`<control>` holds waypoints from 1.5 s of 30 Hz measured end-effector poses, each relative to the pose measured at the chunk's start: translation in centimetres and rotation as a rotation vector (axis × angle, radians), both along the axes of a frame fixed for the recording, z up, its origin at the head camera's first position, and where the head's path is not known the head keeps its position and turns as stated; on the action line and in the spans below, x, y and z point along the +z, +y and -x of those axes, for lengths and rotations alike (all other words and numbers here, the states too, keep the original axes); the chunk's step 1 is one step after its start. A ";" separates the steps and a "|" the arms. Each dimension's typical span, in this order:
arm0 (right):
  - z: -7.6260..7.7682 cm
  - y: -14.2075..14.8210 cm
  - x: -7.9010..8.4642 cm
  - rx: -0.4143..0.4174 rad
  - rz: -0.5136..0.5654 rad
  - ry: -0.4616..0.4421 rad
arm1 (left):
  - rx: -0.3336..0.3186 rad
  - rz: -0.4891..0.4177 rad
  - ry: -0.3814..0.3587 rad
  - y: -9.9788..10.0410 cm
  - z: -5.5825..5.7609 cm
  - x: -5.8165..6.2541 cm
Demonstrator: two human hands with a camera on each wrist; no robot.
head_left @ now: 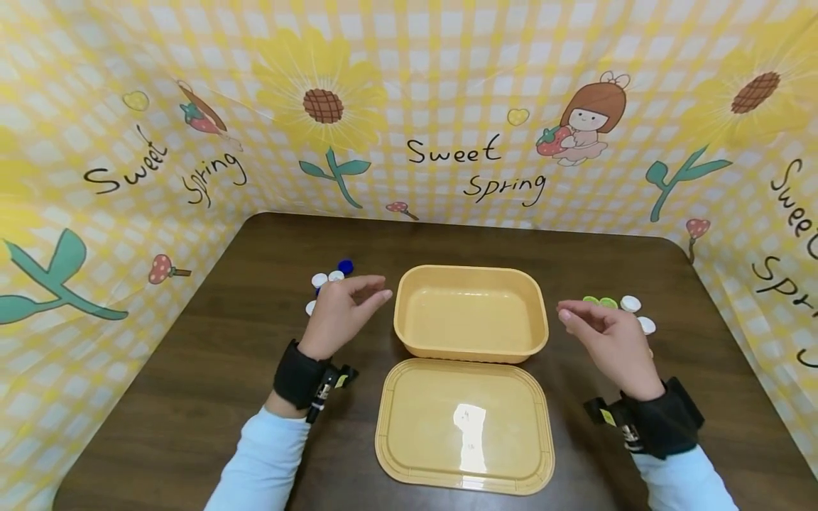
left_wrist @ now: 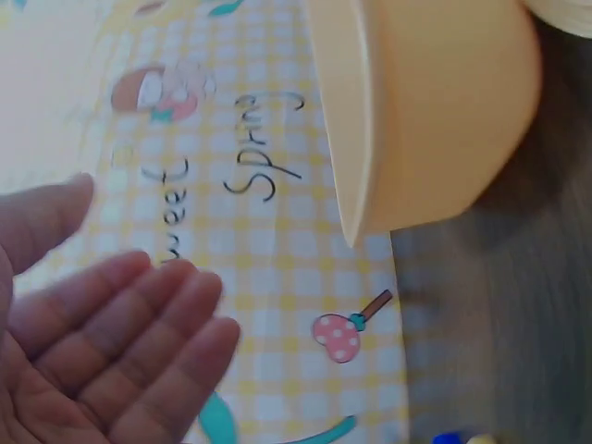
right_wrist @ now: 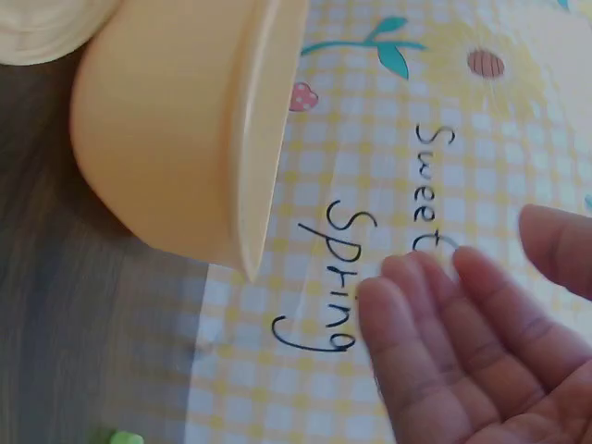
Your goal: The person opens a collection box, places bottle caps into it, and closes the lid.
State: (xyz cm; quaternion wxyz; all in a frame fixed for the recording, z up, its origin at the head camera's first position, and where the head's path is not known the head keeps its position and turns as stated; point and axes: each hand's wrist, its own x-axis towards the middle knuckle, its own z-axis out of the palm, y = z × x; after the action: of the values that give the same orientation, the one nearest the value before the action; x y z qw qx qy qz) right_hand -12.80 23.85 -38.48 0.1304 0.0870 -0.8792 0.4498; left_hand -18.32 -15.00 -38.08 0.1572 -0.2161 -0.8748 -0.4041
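Fingers (head_left: pixel 368 282) of our left hand (head_left: pixel 335 318) and right hand (head_left: pixel 616 344) hang relaxed and unclosed, flanking the yellow tub (head_left: pixel 471 319) set mouth-up on the worktop (head_left: pixel 192 397), long axis running left to right.

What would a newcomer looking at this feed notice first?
Probably the loud yellow checked cloth behind the table, with its big flowers and "Sweet Spring" lettering. Next, the yellow tub at the middle, its matching flat lid lying on the near side. The left hand and right hand flank the tub, holding nothing, with blue and white caps by the left, green and white ones by the right.
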 end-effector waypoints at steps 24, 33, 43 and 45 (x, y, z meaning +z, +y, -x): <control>4.1 0.8 -5.4 -0.030 0.164 -0.426 | 0.039 -0.341 -0.705 2.3 4.3 -7.5; 5.4 0.6 -5.5 -0.015 0.175 -0.398 | 0.006 -0.405 -0.682 1.9 4.6 -7.2; 6.2 0.2 -5.4 -0.021 0.187 -0.388 | 0.024 -0.397 -0.661 1.7 5.0 -7.0; 6.3 0.2 -5.4 -0.022 0.196 -0.389 | 0.032 -0.393 -0.660 1.8 5.0 -7.0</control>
State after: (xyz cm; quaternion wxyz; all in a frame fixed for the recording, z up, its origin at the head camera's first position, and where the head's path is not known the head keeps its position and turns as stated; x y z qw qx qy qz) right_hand -19.05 24.06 -43.90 -0.0290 -0.0240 -0.8408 0.5401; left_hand -23.36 -13.20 -45.05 -0.0880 -0.0265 -0.7873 -0.6096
